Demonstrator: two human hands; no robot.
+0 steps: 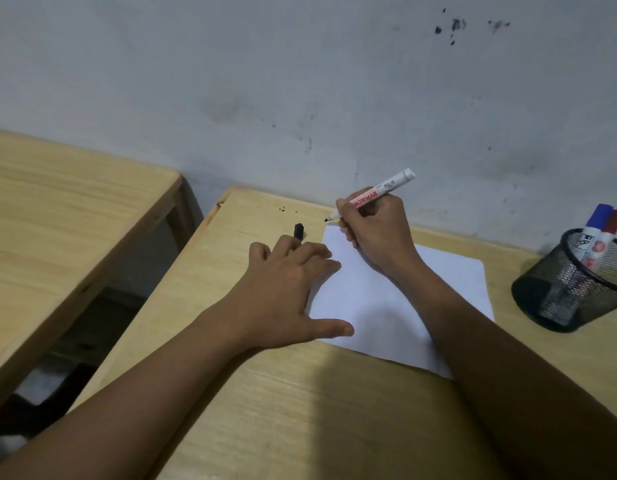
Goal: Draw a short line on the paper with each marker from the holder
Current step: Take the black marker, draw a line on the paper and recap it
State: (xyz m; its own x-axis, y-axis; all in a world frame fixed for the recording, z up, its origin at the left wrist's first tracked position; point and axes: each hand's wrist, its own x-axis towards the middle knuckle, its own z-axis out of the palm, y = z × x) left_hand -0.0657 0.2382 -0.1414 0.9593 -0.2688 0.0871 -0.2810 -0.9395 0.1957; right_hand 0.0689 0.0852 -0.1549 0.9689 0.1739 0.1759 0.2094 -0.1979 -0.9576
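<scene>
Gripping marker (uncapped), right hand; left hand splayed, pinching cap.

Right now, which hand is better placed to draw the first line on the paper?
The right hand. It already grips the uncapped marker, tip near the far corner of the paper. The left hand holds the black cap and rests on the paper's edge.

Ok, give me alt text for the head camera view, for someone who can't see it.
A right hand holds an uncapped white marker, tip at the far corner of a white paper sheet on a light wooden table. The left hand steadies the sheet, holding a black cap; a black mesh holder keeps two capped markers.
</scene>
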